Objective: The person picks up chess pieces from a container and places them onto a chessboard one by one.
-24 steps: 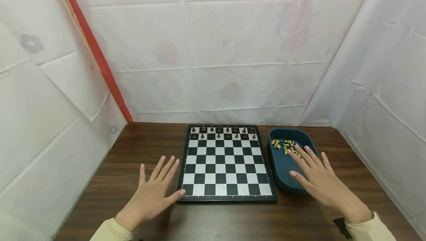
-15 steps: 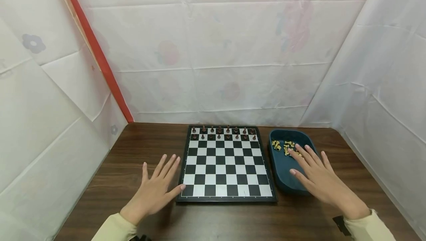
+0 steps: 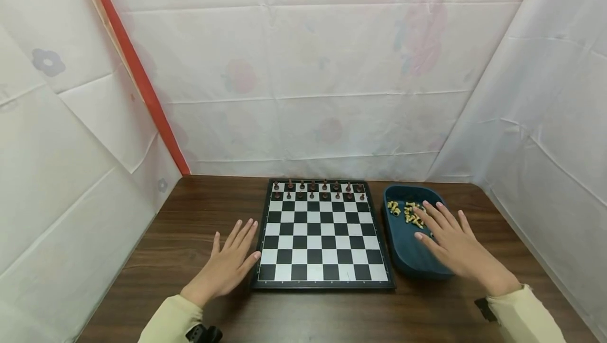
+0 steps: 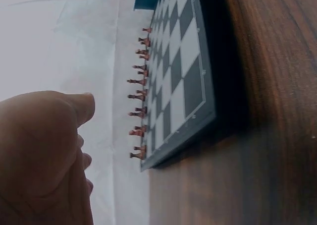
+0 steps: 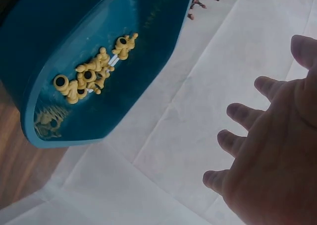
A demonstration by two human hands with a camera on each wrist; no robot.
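Note:
A black-and-white chessboard (image 3: 320, 243) lies on the wooden table, with two rows of dark brown chess pieces (image 3: 312, 190) standing along its far side. My left hand (image 3: 224, 268) is held over the table at the board's left edge, fingers straight and holding nothing; its thumb reaches the board's border in the head view. My right hand (image 3: 455, 245) hovers above the blue tray (image 3: 412, 258), fingers spread and nothing in them. Yellow chess pieces (image 5: 89, 76) lie in a loose heap inside the tray. In the head view the right hand hides part of the tray.
The brown wooden table (image 3: 208, 201) ends at white patterned sheeting (image 3: 303, 79) at the back and on both sides. A red strip (image 3: 137, 69) runs down the back left corner. Dark devices, such as the black one at the left wrist (image 3: 204, 333), sit at both cuffs.
My left hand has shifted slightly right and its fingers have drawn closer together. My right hand has moved a little up and right, showing more yellow pieces. Board and tray stay put.

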